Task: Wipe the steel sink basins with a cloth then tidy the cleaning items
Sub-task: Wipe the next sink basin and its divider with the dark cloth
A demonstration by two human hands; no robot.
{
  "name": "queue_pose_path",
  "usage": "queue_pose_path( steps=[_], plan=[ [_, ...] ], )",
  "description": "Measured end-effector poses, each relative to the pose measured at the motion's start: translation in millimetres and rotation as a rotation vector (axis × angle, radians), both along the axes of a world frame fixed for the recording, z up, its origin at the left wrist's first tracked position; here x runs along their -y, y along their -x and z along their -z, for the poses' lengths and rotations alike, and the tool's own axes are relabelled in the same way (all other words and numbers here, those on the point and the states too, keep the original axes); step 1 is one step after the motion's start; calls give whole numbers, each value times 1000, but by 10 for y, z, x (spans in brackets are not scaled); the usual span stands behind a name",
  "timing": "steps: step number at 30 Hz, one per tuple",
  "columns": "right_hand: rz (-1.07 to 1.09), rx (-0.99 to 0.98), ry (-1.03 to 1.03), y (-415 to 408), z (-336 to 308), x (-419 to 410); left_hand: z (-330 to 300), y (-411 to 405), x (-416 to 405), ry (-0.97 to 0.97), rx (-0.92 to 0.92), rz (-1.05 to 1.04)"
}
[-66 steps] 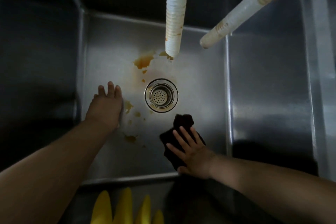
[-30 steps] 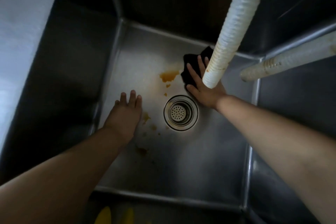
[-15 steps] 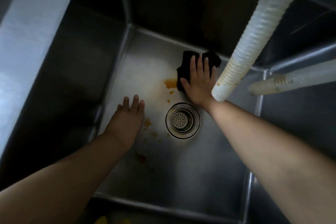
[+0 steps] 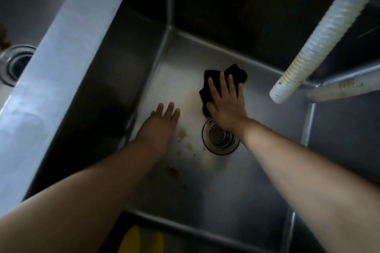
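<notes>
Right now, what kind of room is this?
Probably a kitchen or scullery wash-up area: a deep steel sink basin with a strainer drain, a second basin beside it, and ribbed hoses hanging overhead.

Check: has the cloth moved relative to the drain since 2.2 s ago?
Yes. The cloth, under the right hand, went from the drain's near side to its far side.

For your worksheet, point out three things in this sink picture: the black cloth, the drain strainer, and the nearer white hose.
black cloth (image 4: pixel 238 72), head view, upper edge beyond the fingers.
drain strainer (image 4: pixel 218 136), head view, perforated centre.
white hose (image 4: pixel 320 35), head view, ribbed middle.
</notes>
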State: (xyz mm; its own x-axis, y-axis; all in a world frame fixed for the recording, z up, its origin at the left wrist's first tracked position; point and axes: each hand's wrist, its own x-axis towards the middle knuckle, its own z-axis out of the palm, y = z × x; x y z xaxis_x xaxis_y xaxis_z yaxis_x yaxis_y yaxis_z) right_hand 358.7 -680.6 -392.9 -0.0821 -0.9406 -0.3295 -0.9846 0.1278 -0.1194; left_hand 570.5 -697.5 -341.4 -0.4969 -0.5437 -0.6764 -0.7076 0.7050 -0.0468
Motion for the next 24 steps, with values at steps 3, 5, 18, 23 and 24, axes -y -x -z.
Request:
queue_pose_path(
  steps=[3,5,18,23,24],
  plan=[
    [-30,-13,-33,-232,-3,-256,-123,-34,-23,-69,-4,-45],
    [-11,7,-73,-379,-28,-356,-257,-45,-31,-49,-15,-62],
    [-65,25,-180,-366,-282,-26,-1948,-468,858,499,-612,156],
    [-36,-58,-89,-118,-214,374,-1815,-577,994,353,-676,35],
    [-36,-73,-68,-64,-200,466,-1794,-580,1015,345,-706,33]
  ],
)
